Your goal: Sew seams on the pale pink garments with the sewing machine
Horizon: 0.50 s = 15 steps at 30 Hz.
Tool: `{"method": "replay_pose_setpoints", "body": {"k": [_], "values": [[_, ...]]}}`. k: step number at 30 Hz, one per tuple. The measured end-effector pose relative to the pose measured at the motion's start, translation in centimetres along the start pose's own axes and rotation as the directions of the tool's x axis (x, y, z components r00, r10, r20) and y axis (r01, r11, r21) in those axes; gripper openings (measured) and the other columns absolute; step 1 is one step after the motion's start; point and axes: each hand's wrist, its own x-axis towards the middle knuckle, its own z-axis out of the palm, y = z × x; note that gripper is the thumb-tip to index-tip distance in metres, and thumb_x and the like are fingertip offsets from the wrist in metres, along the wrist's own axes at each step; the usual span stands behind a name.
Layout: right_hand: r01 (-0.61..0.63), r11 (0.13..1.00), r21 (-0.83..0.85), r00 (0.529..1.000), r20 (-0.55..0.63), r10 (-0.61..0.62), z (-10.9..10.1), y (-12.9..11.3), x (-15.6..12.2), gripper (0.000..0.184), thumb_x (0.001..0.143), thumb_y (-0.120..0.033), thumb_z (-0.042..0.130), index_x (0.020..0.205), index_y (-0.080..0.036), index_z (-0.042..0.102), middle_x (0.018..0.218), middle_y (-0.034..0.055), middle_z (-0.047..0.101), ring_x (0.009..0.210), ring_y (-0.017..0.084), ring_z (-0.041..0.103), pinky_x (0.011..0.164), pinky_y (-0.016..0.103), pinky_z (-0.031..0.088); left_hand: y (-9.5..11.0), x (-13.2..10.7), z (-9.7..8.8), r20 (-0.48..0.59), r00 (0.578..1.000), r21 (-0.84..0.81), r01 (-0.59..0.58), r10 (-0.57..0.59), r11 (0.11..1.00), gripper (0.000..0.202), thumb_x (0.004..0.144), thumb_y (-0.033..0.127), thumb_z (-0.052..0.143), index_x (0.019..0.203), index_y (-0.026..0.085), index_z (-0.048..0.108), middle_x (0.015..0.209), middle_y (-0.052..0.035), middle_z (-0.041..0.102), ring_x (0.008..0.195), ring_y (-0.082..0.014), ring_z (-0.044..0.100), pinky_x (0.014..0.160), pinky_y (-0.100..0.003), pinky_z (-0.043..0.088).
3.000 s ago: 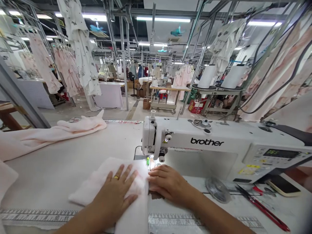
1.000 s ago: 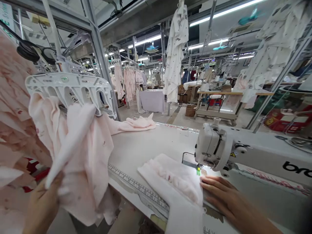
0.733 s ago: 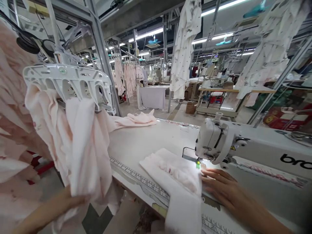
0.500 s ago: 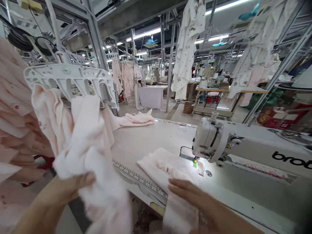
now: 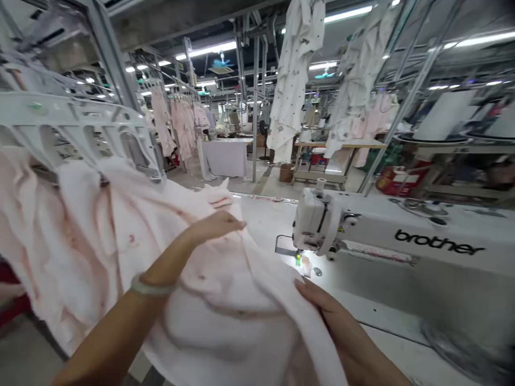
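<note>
A pale pink garment with small printed marks is spread between my two hands in front of the sewing machine. My left hand pinches its upper edge over the table. Lower and to the right, my right hand grips the same edge, thumb on top and the other fingers hidden beneath the cloth. On the left the cloth runs up toward a white clamp hanger, where more pink pieces hang. The sewing machine stands just right of the cloth, its needle area lit.
The white machine table extends behind the cloth. A metal post rises behind the hanger. White dotted garments hang farther back, and thread cones stand on a rack at the right.
My left hand has moved right and up, from bunched cloth near the hanger to the garment's edge. The garment is now spread out, and my right hand has gone from lying on cloth to gripping. The view has turned right.
</note>
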Motion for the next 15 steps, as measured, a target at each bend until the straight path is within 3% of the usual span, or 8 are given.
{"method": "replay_pose_setpoints", "body": {"k": [2,4,5,7,10,13,15], "values": [[-0.04,0.998,0.043,0.999,0.02,0.039,-0.5,-0.3,0.3,0.053,0.083,-0.044,0.069,0.125,-0.014,0.057,0.11,0.0143,0.066,0.097,0.033,0.066,0.09,0.047,0.054,-0.4,-0.9,3.1,0.106,0.985,-0.011,-0.136,0.136,0.991,0.046,0.08,0.049,0.066,0.117,0.021,0.068,0.133,-0.0094,0.062,0.13,-0.028,0.052,0.105,-0.039,0.043],[-0.056,0.993,0.099,0.998,0.033,0.052,-0.8,0.1,0.6,0.053,0.083,-0.044,0.07,0.123,-0.012,0.057,0.108,0.0149,0.067,0.097,0.032,0.066,0.092,0.046,0.053,-0.4,-1.6,5.7,0.249,0.92,-0.031,-0.306,0.304,0.952,0.05,0.083,0.039,0.064,0.132,0.029,0.057,0.144,-0.0072,0.052,0.142,-0.0261,0.036,0.117,-0.044,0.026],[-0.05,0.99,0.131,0.998,0.038,0.045,-0.8,0.4,0.7,0.054,0.082,-0.045,0.071,0.123,-0.012,0.057,0.108,0.0144,0.067,0.099,0.031,0.065,0.093,0.045,0.052,-0.3,-1.7,6.7,0.317,0.881,-0.042,-0.357,0.351,0.933,0.045,0.086,0.037,0.061,0.13,0.03,0.058,0.14,-0.0058,0.056,0.139,-0.0255,0.041,0.118,-0.044,0.023],[0.0,0.984,0.176,0.999,0.052,-0.009,-0.6,1.5,0.8,0.058,0.081,-0.05,0.074,0.123,-0.013,0.057,0.108,0.0131,0.067,0.101,0.03,0.064,0.095,0.043,0.051,0.0,-1.7,7.6,0.399,0.842,-0.045,-0.378,0.363,0.925,0.029,0.092,0.036,0.051,0.114,0.026,0.066,0.116,-0.003,0.07,0.114,-0.0224,0.062,0.111,-0.04,0.034],[0.132,0.98,0.152,0.984,0.095,-0.148,0.1,3.7,0.6,0.071,0.072,-0.057,0.083,0.122,-0.015,0.057,0.107,0.0121,0.067,0.103,0.031,0.063,0.093,0.043,0.051,0.5,-0.9,7.1,0.323,0.895,-0.001,-0.325,0.308,0.946,0.033,0.096,0.039,0.039,0.093,0.019,0.065,0.088,-0.0006,0.069,0.081,-0.0163,0.064,0.081,-0.027,0.048],[0.176,0.984,0.042,0.977,0.112,-0.179,0.8,5.3,-0.1,0.083,0.053,-0.049,0.097,0.12,-0.016,0.059,0.102,0.0092,0.068,0.101,0.033,0.063,0.09,0.042,0.051,1.1,0.3,5.3,0.15,0.947,0.087,-0.297,0.282,0.951,0.039,0.097,0.046,0.034,0.082,0.017,0.057,0.08,0.0001,0.061,0.076,-0.0149,0.057,0.069,-0.023,0.043],[0.15,0.989,0.013,0.985,0.086,-0.15,1.0,5.2,-0.9,0.081,0.054,-0.044,0.098,0.119,-0.016,0.06,0.099,0.0081,0.069,0.099,0.032,0.064,0.09,0.042,0.051,1.2,1.4,4.2,0.039,0.968,0.171,-0.25,0.247,0.953,0.045,0.096,0.051,0.032,0.072,0.018,0.05,0.071,0.0012,0.054,0.069,-0.0138,0.051,0.065,-0.024,0.038]]}}
